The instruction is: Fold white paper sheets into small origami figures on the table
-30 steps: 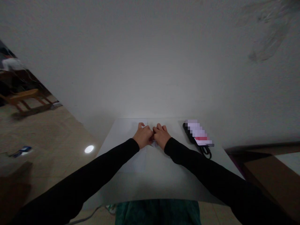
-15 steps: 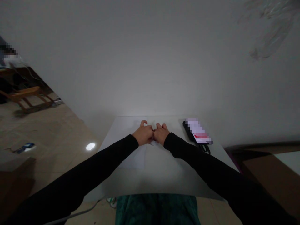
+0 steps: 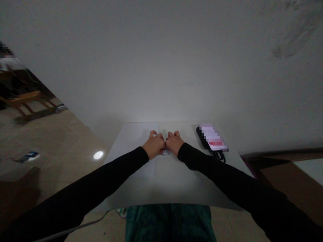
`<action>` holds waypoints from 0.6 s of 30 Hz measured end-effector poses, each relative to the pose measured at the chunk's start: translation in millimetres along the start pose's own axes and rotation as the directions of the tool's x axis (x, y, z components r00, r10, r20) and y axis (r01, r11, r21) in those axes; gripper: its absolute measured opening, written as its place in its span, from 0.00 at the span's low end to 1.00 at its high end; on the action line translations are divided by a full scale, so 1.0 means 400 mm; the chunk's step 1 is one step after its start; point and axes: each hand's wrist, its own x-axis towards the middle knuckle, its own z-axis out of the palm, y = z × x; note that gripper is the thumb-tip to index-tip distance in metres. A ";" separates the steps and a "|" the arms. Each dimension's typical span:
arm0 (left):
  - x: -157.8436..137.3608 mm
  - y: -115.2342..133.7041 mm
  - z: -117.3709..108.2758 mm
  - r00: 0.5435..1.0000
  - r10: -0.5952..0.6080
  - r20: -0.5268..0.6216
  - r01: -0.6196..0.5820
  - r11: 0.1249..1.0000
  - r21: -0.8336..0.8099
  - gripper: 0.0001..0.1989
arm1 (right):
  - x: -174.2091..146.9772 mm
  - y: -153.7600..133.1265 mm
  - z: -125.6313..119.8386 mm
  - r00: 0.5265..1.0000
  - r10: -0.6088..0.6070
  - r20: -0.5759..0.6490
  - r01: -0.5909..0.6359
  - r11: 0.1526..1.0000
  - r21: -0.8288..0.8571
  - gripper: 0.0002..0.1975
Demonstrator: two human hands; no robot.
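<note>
Over the middle of the white table (image 3: 181, 188), my left hand (image 3: 154, 146) and my right hand (image 3: 174, 143) meet knuckle to knuckle. Both have curled, pinching fingers, closed on a small piece of white paper (image 3: 166, 153). Only its lower edge shows below the hands; the fingers hide the rest, so its shape cannot be made out. Beneath and beside my left hand, a large white paper sheet (image 3: 133, 134) lies flat on the left part of the table.
At the table's right, a phone with a lit screen (image 3: 213, 137) rests on a black object, with a looped black cable (image 3: 220, 156) below. A grey wall (image 3: 161, 67) rises behind the table. Brown cardboard (image 3: 290, 181) stands at right, a wooden chair (image 3: 27, 97) far left.
The whole view has shifted slightly. My hands stay together, with a little more of the paper piece showing beneath them. The other things keep their places.
</note>
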 end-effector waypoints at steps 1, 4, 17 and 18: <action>-0.004 0.002 0.002 1.000 -0.009 -0.015 0.009 1.000 0.010 0.07 | 0.000 -0.002 0.000 1.000 -0.002 0.004 0.002 1.000 -0.013 0.13; -0.012 0.001 0.014 0.997 -0.008 -0.080 0.009 1.000 0.020 0.07 | -0.002 -0.006 0.000 1.000 -0.001 0.029 0.002 1.000 -0.028 0.14; 0.010 -0.016 0.005 1.000 0.012 0.017 -0.012 1.000 0.000 0.08 | -0.007 0.005 -0.009 0.994 0.085 0.074 -0.087 0.996 0.022 0.10; 0.011 -0.013 0.002 1.000 0.003 0.013 -0.004 1.000 0.023 0.07 | -0.008 0.010 -0.006 0.993 0.105 0.056 -0.106 0.994 0.031 0.09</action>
